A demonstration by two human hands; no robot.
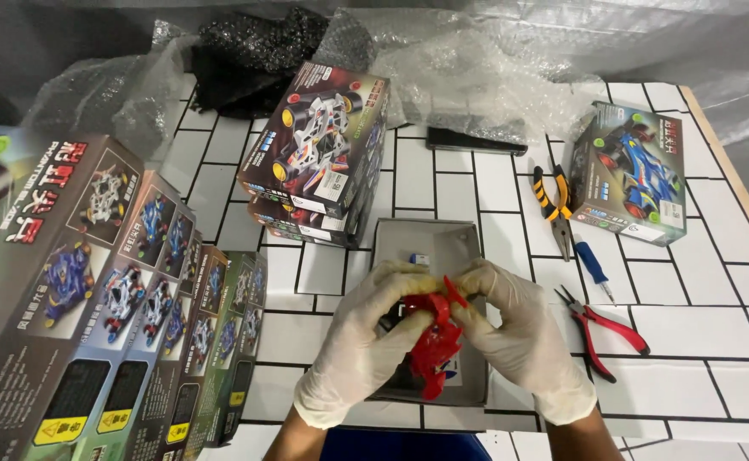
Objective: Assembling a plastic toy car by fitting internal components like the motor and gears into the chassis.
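far left of our fingers: a row of toy car boxes [118, 316] standing on edge on the white tiled table [733, 333]. up and left of the fingers: two stacked toy car boxes [319, 154], bubble wrap [468, 72] behind them. our left hand [361, 341], in a white glove, has its fingers curled around the left side of the red toy car body [434, 341]; our right hand [519, 337], also gloved, pinches the same part from the right, thumb near its top. we hold the part just above an open grey box tray [430, 248]. right of the fingers: blue screwdriver [594, 266], red-handled cutters [600, 329]; further up, yellow-handled pliers [553, 205] and a single toy car box [635, 175].
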